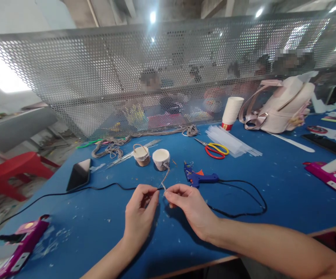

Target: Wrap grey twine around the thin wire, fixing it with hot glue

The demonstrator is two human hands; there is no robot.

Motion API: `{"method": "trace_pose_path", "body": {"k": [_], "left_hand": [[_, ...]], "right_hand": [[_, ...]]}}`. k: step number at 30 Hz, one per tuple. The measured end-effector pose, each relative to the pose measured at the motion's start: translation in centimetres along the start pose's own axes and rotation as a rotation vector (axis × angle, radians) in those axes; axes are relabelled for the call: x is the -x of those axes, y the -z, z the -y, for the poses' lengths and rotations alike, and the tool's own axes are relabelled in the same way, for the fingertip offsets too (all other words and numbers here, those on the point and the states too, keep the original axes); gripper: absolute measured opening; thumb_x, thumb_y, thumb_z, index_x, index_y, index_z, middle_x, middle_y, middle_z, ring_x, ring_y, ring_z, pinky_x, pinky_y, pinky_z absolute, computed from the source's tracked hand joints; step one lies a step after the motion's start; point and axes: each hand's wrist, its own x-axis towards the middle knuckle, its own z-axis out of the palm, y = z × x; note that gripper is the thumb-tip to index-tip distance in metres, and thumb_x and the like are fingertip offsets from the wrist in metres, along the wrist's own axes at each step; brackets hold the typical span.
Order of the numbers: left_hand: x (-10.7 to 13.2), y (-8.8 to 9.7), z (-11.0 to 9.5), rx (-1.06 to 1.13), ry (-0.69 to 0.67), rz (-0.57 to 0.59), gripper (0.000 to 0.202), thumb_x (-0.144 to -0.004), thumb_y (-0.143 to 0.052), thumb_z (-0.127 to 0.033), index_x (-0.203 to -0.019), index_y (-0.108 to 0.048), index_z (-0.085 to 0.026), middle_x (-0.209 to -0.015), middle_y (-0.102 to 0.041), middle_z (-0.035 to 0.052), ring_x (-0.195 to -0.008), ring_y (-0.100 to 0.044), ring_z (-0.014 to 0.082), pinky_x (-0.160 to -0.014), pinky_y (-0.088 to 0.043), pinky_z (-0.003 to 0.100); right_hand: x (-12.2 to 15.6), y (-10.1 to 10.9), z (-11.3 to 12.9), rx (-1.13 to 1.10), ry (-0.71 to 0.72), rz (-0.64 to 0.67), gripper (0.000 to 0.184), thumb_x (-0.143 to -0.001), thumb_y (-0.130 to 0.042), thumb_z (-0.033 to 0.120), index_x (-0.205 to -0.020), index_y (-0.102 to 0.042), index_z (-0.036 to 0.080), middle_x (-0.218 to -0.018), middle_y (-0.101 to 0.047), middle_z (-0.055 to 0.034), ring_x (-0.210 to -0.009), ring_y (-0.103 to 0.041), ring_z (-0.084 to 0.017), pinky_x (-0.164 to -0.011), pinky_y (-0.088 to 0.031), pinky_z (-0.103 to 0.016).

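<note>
My right hand pinches the end of a thin twisted cord between thumb and fingers. This cord runs up to a small wrapped paper cup with a whitish inside. Fingertips of my left hand are closed close beside the cord's end; what they hold is too small to make out. Left of that cup stands a second small cup, brownish at its base, with an arched cord handle over its top. A blue glue gun lies just right of the cord.
Red-and-yellow scissors, clear plastic strips, stacked paper cups and a pale backpack are to the right. Grey cord and a phone lie left. Black cables cross the blue table. Behind is a perforated metal screen.
</note>
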Motion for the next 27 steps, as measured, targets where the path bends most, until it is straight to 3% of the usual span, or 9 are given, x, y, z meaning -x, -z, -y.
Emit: {"method": "trace_pose_path", "body": {"k": [12,27], "left_hand": [[0.1,0.0,0.4,0.113,0.167,0.073,0.015,-0.079,-0.06,-0.033,-0.074,-0.059,-0.019,-0.068,-0.055,-0.0023,-0.052,-0.047,0.0102,-0.049,-0.042,0.021],[-0.1,0.0,-0.5,0.221,0.216,0.134,0.015,-0.08,-0.058,-0.031,-0.071,-0.057,-0.019,-0.057,-0.049,-0.0052,-0.046,-0.045,0.0089,-0.045,-0.039,0.02]], "right_hand": [[-0.6,0.3,-0.6,-0.07,-0.052,-0.032,0.02,-0.061,-0.076,0.034,-0.063,-0.066,0.016,-0.058,-0.055,0.0028,-0.058,-0.045,-0.01,-0.062,-0.035,-0.025],[-0.8,0.2,-0.4,-0.093,-0.088,-0.032,0.02,-0.06,-0.075,0.033,-0.063,-0.066,0.016,-0.061,-0.056,0.0018,-0.058,-0.044,-0.01,-0.062,-0.035,-0.025]]}}
